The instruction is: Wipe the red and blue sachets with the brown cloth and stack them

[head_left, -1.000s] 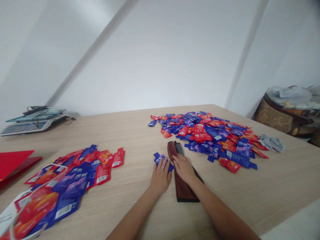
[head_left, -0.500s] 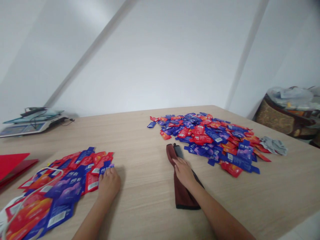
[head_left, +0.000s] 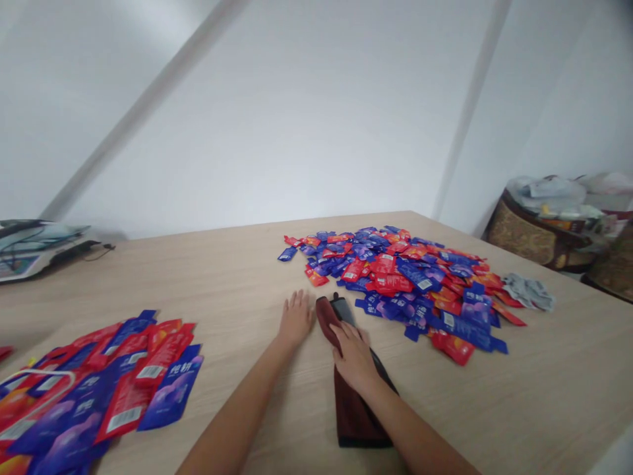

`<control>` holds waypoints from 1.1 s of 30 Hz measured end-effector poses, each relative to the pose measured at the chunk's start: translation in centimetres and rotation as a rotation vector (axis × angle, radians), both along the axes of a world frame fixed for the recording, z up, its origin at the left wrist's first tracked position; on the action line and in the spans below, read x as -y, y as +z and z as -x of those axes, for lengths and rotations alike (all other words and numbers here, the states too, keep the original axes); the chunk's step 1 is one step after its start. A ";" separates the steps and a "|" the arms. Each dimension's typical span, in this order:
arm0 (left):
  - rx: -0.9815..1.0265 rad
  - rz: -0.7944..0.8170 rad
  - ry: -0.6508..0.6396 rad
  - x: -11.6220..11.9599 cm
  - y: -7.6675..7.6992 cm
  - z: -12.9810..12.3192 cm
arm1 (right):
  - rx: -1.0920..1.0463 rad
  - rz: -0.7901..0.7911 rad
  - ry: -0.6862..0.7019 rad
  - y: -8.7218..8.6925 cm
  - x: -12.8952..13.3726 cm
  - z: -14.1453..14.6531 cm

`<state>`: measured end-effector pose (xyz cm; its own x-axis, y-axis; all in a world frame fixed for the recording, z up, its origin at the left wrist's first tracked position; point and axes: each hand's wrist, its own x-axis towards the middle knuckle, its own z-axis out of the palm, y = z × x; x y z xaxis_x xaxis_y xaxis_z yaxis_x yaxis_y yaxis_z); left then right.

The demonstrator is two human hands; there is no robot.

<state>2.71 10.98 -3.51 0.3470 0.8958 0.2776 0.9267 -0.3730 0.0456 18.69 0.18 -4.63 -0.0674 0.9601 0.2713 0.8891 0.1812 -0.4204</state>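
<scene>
My left hand (head_left: 295, 318) lies palm down on the bare tabletop, fingers stretched out and holding nothing, just left of a folded maroon and grey cloth piece (head_left: 356, 412) with black edging. On that cloth's upper part rests my right hand (head_left: 353, 353), its fingers spread over the fold and its thumb apart. The underside of the right hand is hidden. A blue and purple pouch (head_left: 174, 389) lies flat on the right edge of the left pile of red and blue pouches (head_left: 126, 415). Beyond the cloth spreads a larger heap of smaller-looking red and blue pouches (head_left: 390, 264).
The wooden table (head_left: 222, 264) runs back to a white wall. A scale (head_left: 44, 254) with items on top stands at the far left. A crumpled grey cloth (head_left: 529, 291) lies right of the heap. A patterned chair (head_left: 521, 231) with plastic bags stands beyond the table's right side.
My left hand has let go of the blue pouch at the left pile and moved right, beside the maroon cloth. My right hand stays on the cloth. The view has turned slightly right.
</scene>
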 end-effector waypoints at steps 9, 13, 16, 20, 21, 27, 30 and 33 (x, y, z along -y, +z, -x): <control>-0.032 0.040 -0.109 -6.0 -1.1 -3.5 | -0.165 -0.073 0.010 -0.8 -1.3 -0.8; -0.045 0.053 -0.108 -3.6 -1.0 -2.3 | -0.335 -0.090 0.013 -1.1 -1.8 -1.2; -0.036 0.027 -0.121 0.1 -1.1 -0.8 | -0.559 -0.115 -0.020 -1.0 -1.9 -1.8; -0.030 0.011 -0.161 6.9 -1.3 1.7 | -0.822 -0.218 -0.045 0.0 -0.9 -2.4; -0.029 0.014 -0.181 8.8 -1.3 2.3 | -0.843 -0.247 -0.023 0.4 -0.4 -2.4; 0.030 0.004 -0.204 17.4 -0.3 4.0 | -0.524 -0.154 0.363 1.8 2.8 0.2; 0.057 -0.039 -0.136 18.4 -0.5 3.5 | -0.326 -0.096 0.537 2.2 3.6 1.9; 0.050 -0.070 -0.148 17.9 -1.7 3.2 | -0.173 -0.031 0.575 2.4 3.9 2.8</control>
